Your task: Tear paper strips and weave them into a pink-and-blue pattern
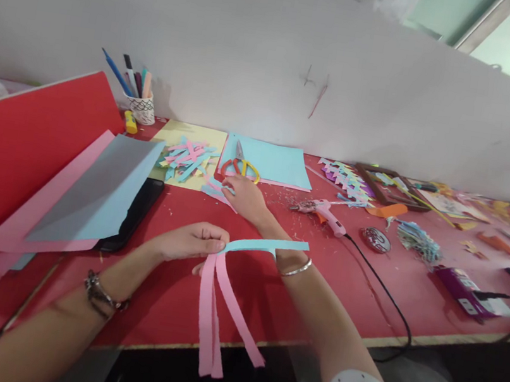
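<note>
Near the table's front edge my left hand (192,242) is closed, pinching several paper strips between thumb and fingers. The pink strips (211,318) hang down past the edge, while a light blue strip (270,244) sticks out to the right across my right wrist. Farther back, my right hand (244,197) has its fingers bent down onto a small group of blue and pink paper strips (213,191) on the table. Just behind that hand lie scissors (242,165) with orange and yellow handles, resting on light blue sheets (274,159).
A pile of cut strips (187,158) covers a pale yellow sheet (215,137). Leaning papers (92,192), a black tablet-like object (139,212) and a pen cup (142,109) stand left. Rightward are a pink glue gun (328,216), its cord (385,284) and a purple box (460,290).
</note>
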Motion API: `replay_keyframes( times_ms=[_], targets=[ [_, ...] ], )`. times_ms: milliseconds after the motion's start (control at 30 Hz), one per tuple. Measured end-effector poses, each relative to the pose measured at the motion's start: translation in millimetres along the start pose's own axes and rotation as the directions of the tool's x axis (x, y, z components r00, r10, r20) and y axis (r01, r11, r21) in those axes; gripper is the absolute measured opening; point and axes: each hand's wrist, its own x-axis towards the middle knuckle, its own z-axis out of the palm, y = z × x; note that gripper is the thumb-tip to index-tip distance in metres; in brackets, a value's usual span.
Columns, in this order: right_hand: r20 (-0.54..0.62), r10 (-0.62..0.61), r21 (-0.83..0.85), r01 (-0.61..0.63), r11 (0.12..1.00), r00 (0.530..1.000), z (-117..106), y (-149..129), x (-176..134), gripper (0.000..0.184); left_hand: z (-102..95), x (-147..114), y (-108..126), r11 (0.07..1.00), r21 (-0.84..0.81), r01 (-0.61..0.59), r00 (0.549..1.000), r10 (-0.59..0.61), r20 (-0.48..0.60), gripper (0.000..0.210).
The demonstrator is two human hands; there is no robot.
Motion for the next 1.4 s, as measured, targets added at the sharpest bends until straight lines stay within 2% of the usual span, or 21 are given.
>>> replay_keyframes(
  times_ms=[267, 467, 733, 933, 1100, 1200, 1267, 1300, 1400],
  targets=[
    [0.053, 0.077, -0.018, -0.077, 0.997, 0.996, 17.4, -16.3, 22.6, 0.031, 0.8, -0.3, 2.3, 1.0, -0.009, 0.02, 0.999, -0.02, -0.044, 0.04],
    [0.09, 0.116, 0.02, -0.118, 0.993, 0.989, 19.3, -20.2, 30.6, 0.019, 0.9, 0.2, 1.7, 1.0, 0.001, 0.026, 0.997, -0.026, -0.077, 0.041],
    [-0.009, 0.101, 0.132, -0.099, 0.986, 0.995, 27.5, -13.2, 33.8, 0.018, -0.4, 0.4, 1.5, 1.0, 0.011, 0.019, 0.997, -0.018, -0.07, 0.041],
    [-0.068, 0.064, 0.257, -0.044, 0.966, 0.996, 10.1, -5.0, 42.7, 0.022, -1.1, 0.4, -0.2, 1.0, -0.004, 0.008, 0.997, -0.008, -0.073, 0.04],
    [-0.128, 0.2, 0.249, -0.164, 0.955, 0.971, -4.7, 4.6, 39.9, 0.022, -0.3, 0.9, 1.4, 1.0, -0.001, 0.018, 0.997, -0.018, -0.075, 0.04],
    [-0.194, 0.25, 0.153, -0.223, 0.963, 0.949, -3.2, 3.7, 33.1, 0.022, -0.7, 1.3, 1.1, 1.0, 0.005, 0.021, 0.997, -0.02, -0.074, 0.04],
    [-0.162, 0.176, 0.05, -0.17, 0.984, 0.971, 2.4, -0.9, 28.7, 0.024, -1.4, 1.7, 0.0, 1.0, 0.013, 0.026, 0.997, -0.025, -0.069, 0.04],
    [-0.111, 0.119, 0.008, -0.119, 0.993, 0.987, 5.9, -4.0, 27.1, 0.024, -1.8, 1.9, -0.6, 0.999, 0.017, 0.031, 0.997, -0.029, -0.066, 0.041],
    [0.033, 0.024, -0.004, -0.024, 1.0, 0.999, 16.4, -12.9, 25.5, 0.025, -2.6, 2.2, -1.8, 0.999, 0.024, 0.03, 0.997, -0.028, -0.072, 0.041]
  ],
)
